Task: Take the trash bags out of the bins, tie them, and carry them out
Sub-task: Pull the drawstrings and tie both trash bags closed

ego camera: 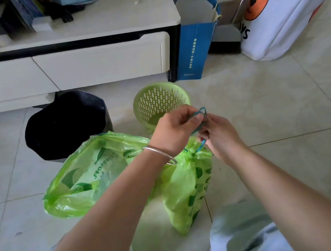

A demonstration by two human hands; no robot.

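Two green trash bags lie on the tiled floor. The right bag (pixel 185 186) stands cinched at its neck, with teal drawstrings (pixel 199 117) rising from it. My left hand (pixel 174 131) pinches the drawstring loop above the bag. My right hand (pixel 219 133) pinches the strings just beside it, a little lower. The larger left bag (pixel 85 177) lies slumped on its side behind my left forearm. Behind my hands stands a green slotted bin (pixel 159 102) without a bag. Left of it sits a black bin (pixel 65 125).
A white TV cabinet (pixel 102 61) runs along the back. A blue paper bag (pixel 195 49) leans at its right end. A white tote with an orange print (pixel 281 9) sits at the far right. My knees (pixel 243 235) show at the bottom edge.
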